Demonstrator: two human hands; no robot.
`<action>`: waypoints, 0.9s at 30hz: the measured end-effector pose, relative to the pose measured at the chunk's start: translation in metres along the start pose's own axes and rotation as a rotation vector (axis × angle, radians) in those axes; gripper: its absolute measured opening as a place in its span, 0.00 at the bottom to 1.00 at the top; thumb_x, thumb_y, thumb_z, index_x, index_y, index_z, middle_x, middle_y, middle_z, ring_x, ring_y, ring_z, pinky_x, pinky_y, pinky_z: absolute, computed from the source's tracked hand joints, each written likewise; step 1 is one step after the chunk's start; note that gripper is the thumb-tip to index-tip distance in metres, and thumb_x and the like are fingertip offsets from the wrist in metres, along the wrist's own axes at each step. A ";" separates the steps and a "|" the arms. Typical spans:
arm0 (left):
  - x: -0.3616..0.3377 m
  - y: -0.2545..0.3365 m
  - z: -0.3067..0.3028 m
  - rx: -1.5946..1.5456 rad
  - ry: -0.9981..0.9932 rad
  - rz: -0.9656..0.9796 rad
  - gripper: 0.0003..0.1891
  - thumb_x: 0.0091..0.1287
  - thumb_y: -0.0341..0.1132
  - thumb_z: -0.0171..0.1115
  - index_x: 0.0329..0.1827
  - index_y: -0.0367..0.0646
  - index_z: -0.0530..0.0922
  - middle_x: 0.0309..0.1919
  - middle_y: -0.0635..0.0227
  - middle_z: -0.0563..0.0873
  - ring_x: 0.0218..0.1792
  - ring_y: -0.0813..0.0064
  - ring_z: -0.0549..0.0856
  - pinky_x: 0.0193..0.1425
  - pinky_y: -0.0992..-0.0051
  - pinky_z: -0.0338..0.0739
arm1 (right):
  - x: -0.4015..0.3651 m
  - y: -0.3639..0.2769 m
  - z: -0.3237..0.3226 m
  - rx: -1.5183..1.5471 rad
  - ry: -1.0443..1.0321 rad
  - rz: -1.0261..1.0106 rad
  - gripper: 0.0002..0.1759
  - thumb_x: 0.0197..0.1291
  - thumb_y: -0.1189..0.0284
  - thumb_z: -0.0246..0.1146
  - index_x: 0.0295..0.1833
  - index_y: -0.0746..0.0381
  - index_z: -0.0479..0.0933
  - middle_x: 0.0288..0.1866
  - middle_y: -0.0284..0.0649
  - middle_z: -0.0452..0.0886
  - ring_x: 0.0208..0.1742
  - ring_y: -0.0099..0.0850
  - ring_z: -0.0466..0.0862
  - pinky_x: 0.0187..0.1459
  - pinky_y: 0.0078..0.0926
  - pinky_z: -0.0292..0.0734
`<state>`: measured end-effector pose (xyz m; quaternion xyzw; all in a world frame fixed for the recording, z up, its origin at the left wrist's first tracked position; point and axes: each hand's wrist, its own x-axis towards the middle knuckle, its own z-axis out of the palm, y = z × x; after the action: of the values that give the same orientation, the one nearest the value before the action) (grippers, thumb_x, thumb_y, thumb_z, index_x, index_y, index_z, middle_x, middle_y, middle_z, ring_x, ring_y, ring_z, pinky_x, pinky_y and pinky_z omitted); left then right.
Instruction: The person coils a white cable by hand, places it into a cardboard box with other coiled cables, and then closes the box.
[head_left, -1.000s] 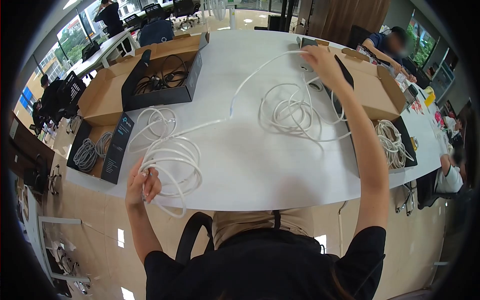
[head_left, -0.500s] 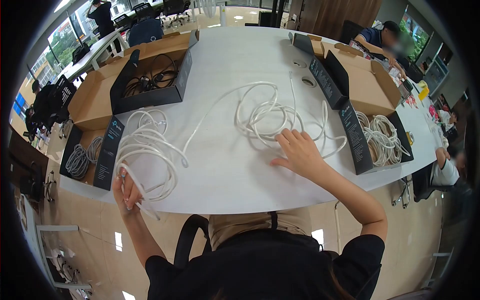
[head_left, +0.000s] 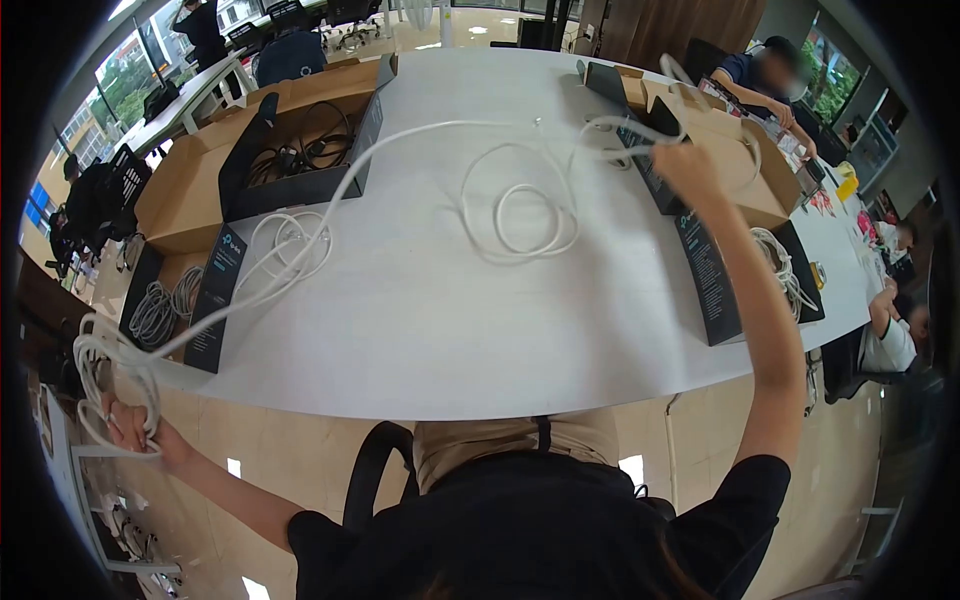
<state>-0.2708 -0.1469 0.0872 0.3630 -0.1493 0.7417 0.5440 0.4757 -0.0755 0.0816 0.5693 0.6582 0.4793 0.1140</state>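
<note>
Off the table's left edge, my left hand (head_left: 140,428) is closed around a coil of white network cable (head_left: 118,345). A length of that cable stretches from the coil across the table toward the far middle. My right hand (head_left: 688,172), smeared by motion, is raised near the open boxes on the right and grips loops of white cable (head_left: 605,152). Some loops swing in the air beyond its fingers. Between the hands, further white cable loops (head_left: 530,250) appear over the table middle. Another small white coil (head_left: 318,262) lies beside the left box.
At left, one open box (head_left: 212,300) holds grey cables and another (head_left: 310,190) black cables. A right-hand box (head_left: 712,285) contains white cables, with another open box (head_left: 650,165) behind it. A person (head_left: 745,80) sits at the far right. The white table (head_left: 430,350) has a curved front edge.
My left hand has carried its coil left, off the table edge. My right hand has lifted cable loops from the table and moved far right and away. The cable between them is stretched out.
</note>
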 end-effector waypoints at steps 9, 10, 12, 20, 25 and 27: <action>-0.033 -0.013 0.012 0.005 0.049 -0.137 0.03 0.70 0.28 0.40 0.44 0.41 0.58 0.15 0.70 0.67 0.09 0.83 0.69 0.16 0.84 0.61 | 0.117 0.115 -0.007 -0.105 0.411 0.443 0.05 0.55 0.67 0.59 0.31 0.56 0.74 0.21 0.37 0.79 0.27 0.32 0.84 0.24 0.27 0.78; -0.036 -0.024 0.017 0.004 0.063 -0.170 0.03 0.70 0.28 0.40 0.44 0.41 0.58 0.15 0.69 0.67 0.09 0.83 0.69 0.16 0.84 0.62 | 0.130 0.113 -0.008 -0.082 0.451 0.378 0.04 0.55 0.68 0.59 0.31 0.56 0.74 0.22 0.37 0.80 0.28 0.33 0.84 0.24 0.28 0.78; -0.037 -0.038 0.013 0.020 0.003 -0.260 0.07 0.70 0.28 0.43 0.47 0.40 0.57 0.15 0.67 0.69 0.10 0.82 0.70 0.13 0.83 0.62 | 0.153 0.088 -0.009 -0.035 0.395 0.370 0.02 0.54 0.71 0.58 0.33 0.57 0.74 0.26 0.38 0.81 0.32 0.36 0.83 0.30 0.33 0.78; -0.068 -0.129 0.026 -0.005 0.316 -0.458 0.10 0.72 0.35 0.41 0.48 0.39 0.65 0.12 0.74 0.67 0.06 0.85 0.65 0.09 0.83 0.57 | 0.172 -0.124 0.083 -0.354 0.323 0.070 0.25 0.65 0.66 0.44 0.66 0.60 0.60 0.70 0.42 0.59 0.71 0.33 0.56 0.71 0.36 0.47; -0.063 -0.158 0.029 0.199 0.152 -0.494 0.10 0.73 0.38 0.40 0.46 0.42 0.67 0.10 0.81 0.62 0.05 0.91 0.60 0.12 0.85 0.47 | 0.100 -0.193 -0.019 -0.019 0.142 -0.167 0.29 0.61 0.68 0.45 0.68 0.65 0.57 0.73 0.45 0.53 0.72 0.37 0.57 0.71 0.36 0.49; -0.059 -0.158 0.025 0.201 0.174 -0.466 0.10 0.73 0.37 0.41 0.46 0.42 0.67 0.10 0.81 0.62 0.05 0.91 0.60 0.12 0.85 0.48 | 0.063 -0.176 -0.083 0.588 -0.240 -0.310 0.29 0.62 0.67 0.45 0.68 0.67 0.57 0.71 0.51 0.55 0.70 0.39 0.60 0.69 0.35 0.54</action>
<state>-0.1079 -0.1460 0.0352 0.3748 0.0599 0.6360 0.6718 0.2852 -0.0444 0.0154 0.5235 0.8285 0.1759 0.0930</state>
